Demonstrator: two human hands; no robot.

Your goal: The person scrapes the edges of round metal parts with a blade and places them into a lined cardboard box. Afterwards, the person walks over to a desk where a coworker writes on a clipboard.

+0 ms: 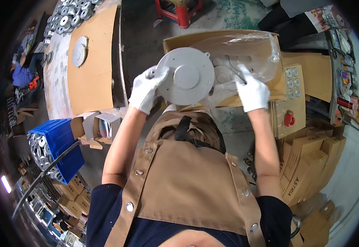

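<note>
My left hand point(147, 87), in a white glove, grips the left edge of a round grey metal disc point(204, 78). The disc has a raised round centre, small holes and little lugs on its rim. It is held up in front of an open cardboard box point(224, 36) lined with clear plastic film point(259, 49). My right hand point(251, 89), gloved too, is over the box's right part with its fingers closed. A thin, dark curved piece point(234, 69) runs from its fingers; what it belongs to is unclear. More round grey parts point(222, 74) show through the film.
On the left, a table with a cardboard sheet point(95, 61) bears two grey discs point(79, 51) and a heap of metal parts point(66, 20). A blue crate point(60, 144) of parts stands nearer. At right are small round parts point(290, 84), red tape point(289, 118) and cartons point(311, 160).
</note>
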